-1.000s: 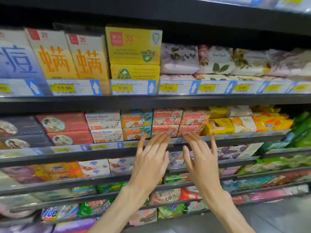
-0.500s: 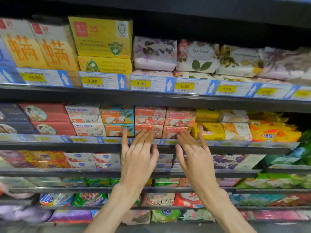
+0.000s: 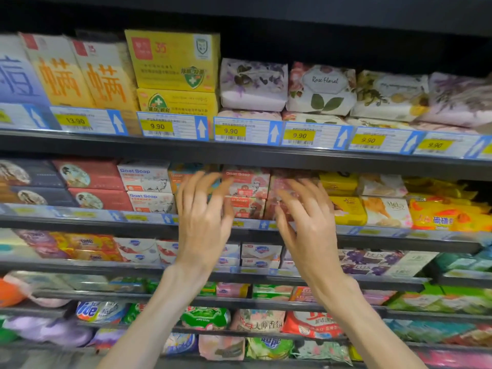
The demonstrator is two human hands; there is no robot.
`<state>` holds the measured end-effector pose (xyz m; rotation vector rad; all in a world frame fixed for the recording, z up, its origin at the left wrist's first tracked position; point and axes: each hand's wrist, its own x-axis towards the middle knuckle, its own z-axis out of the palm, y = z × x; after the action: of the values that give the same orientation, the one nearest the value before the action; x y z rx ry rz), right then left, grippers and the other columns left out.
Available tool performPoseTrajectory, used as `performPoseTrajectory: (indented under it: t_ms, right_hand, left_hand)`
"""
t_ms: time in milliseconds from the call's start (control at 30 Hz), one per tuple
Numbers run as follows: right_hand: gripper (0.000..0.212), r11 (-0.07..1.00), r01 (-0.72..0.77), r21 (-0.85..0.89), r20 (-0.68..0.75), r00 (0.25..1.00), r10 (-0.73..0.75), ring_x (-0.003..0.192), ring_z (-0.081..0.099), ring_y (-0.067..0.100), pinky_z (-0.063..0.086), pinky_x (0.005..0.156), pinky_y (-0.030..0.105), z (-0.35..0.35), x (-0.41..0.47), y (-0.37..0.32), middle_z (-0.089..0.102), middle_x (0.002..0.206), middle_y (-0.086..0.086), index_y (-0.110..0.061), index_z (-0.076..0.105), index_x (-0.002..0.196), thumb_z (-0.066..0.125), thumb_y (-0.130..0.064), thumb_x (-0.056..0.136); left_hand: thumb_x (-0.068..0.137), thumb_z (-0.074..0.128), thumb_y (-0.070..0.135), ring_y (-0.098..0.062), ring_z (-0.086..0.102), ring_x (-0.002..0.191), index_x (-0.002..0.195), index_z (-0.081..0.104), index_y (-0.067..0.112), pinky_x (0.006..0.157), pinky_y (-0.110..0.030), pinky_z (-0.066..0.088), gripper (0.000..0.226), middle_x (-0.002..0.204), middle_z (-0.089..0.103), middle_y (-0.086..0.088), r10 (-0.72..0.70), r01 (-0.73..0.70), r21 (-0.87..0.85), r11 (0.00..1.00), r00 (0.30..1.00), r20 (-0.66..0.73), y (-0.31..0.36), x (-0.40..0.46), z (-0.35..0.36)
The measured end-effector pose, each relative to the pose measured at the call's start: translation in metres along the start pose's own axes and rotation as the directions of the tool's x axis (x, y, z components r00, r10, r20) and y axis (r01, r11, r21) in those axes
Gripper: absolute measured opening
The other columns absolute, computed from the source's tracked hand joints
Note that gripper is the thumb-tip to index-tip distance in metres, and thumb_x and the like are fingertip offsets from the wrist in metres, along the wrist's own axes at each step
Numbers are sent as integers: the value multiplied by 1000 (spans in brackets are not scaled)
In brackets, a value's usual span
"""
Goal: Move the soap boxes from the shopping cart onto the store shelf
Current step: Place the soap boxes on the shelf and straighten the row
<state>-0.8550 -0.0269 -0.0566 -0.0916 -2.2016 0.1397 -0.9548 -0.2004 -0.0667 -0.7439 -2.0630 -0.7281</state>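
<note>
Since half a second ago, both hands have risen from the price rail to the soap row, and we see the fingers now bent, where before they were stretched flat. Our left hand point(image 3: 203, 225) is at about 11 o'clock from the middle of the view, its fingers point(image 3: 195, 187) spread and curled in front of the orange soap boxes point(image 3: 183, 177), holding nothing. Our right hand point(image 3: 306, 225) is at about 1 o'clock, fingers loose and curled too, empty, in front of the pink soap boxes point(image 3: 246, 191), which stand two high on the second shelf point(image 3: 80, 225). We cannot tell if the fingertips touch the boxes, because motion blurs them. At 9 o'clock from the left hand stand the white Goat Soap boxes point(image 3: 146, 187), just beside the orange ones. At 3 o'clock from the right hand lie yellow soap packs point(image 3: 346, 206). At 12 o'clock, on the upper shelf, are yellow price tags point(image 3: 230, 130) marked 9.90. The shopping cart is not in view.
</note>
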Motion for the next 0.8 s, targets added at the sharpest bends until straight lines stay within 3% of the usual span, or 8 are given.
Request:
performPoseTrajectory:
  t_ms: [100,333,467,633,800]
  right_hand:
    - [27,990,-30,-138,-3,1000,30,114,54,35,41,104,50,9,25,-10,62,119,11,-14,65,118,54,-29,100]
    - [24,967,-30,-254,-98,995,5,110,59,36,39,107,52,42,31,-8,68,115,12,-12,69,106,55,-31,101]
    - [24,961,-62,-271,-121,992,30,112,58,35,34,112,54,46,32,-8,68,116,10,-12,70,103,56,-31,99]
    - [30,969,-59,-242,-91,995,38,121,54,34,24,117,53,46,30,-9,65,126,6,-19,69,119,48,-28,100]
    - [31,976,-103,-191,-57,994,93,126,50,33,25,114,56,41,34,-10,64,129,4,-23,72,116,48,-30,98]
  left_hand:
    - [93,66,15,-39,47,119,122,64,7,107,-57,37,31,123,56,-18,-15,10,114,993,999,46,-11,22,0]
    - [103,53,26,-34,44,134,126,64,15,116,-58,25,28,139,55,-9,41,-54,150,987,995,91,-26,20,11]
    - [104,52,26,-32,42,138,131,62,18,118,-58,21,30,142,53,-7,54,-60,122,991,997,53,-28,19,15]
    - [102,56,25,-32,44,134,113,67,17,119,-58,20,17,136,57,-7,30,-34,115,993,999,30,-28,20,17]
    - [100,59,26,-30,45,132,113,67,17,119,-57,21,17,133,60,-4,34,-35,101,994,999,18,-31,21,18]
